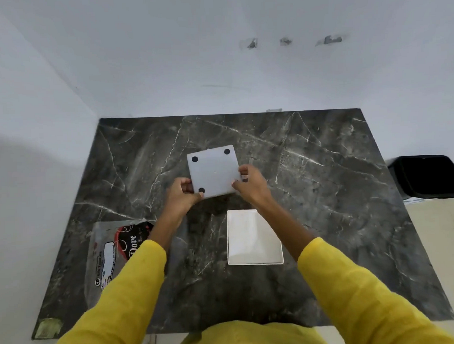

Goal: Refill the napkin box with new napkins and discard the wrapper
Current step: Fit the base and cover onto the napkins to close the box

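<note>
Both hands held the white napkin box [212,172] upside down above the desk [324,194] centre, left grip [183,195] pinching its corner at seven o'clock, right grip [249,185] pinching its four o'clock edge. A white tray [254,237] lay toward five o'clock, the wrapped napkin pack [113,253] at eight, a black bin [426,176] at three.

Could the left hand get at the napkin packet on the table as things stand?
Probably not at once: the left hand grips the napkin box. The napkin packet lies unobstructed under that forearm.

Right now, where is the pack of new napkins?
In the head view, the napkin pack lies at the table's near-left, partly under the left forearm, left of the white tray.
</note>
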